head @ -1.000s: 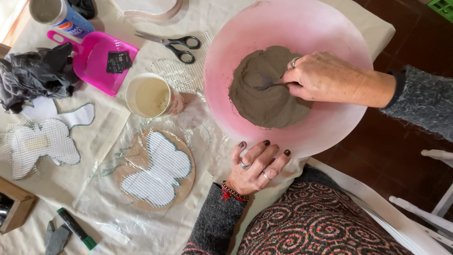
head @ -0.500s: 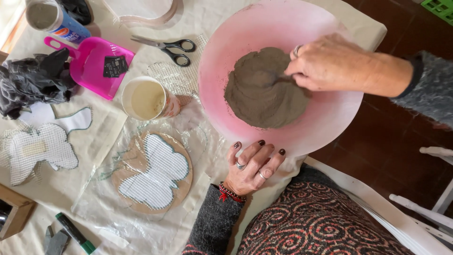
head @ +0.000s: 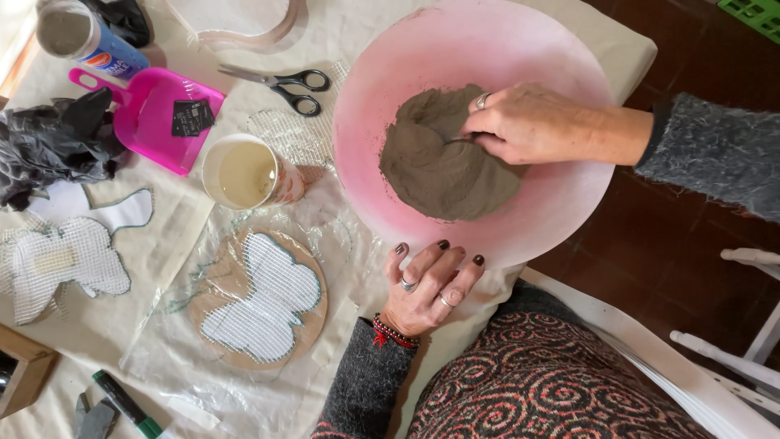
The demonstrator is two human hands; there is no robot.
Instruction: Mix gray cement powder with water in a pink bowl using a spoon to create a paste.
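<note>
A wide pink bowl [head: 422, 49] sits on the cloth-covered table and holds a mound of wet grey paste [head: 439, 162]. My right hand [head: 532, 122] reaches into the bowl from the right, closed on a metal spoon [head: 455, 140] whose tip is sunk in the paste. My left hand [head: 426, 284] lies flat on the table just below the bowl's near rim, fingers spread, holding nothing.
Left of the bowl stand a cup of pale liquid [head: 244, 172], black-handled scissors [head: 280, 83], a pink scoop [head: 158, 114] and a can [head: 81, 36]. A butterfly-shaped mesh [head: 260, 297] lies on a round board under plastic film; another mesh butterfly [head: 61, 264] lies farther left.
My right hand has worked the spoon through the paste, shifting slightly across the mound. My left hand stays flat by the bowl's rim.
</note>
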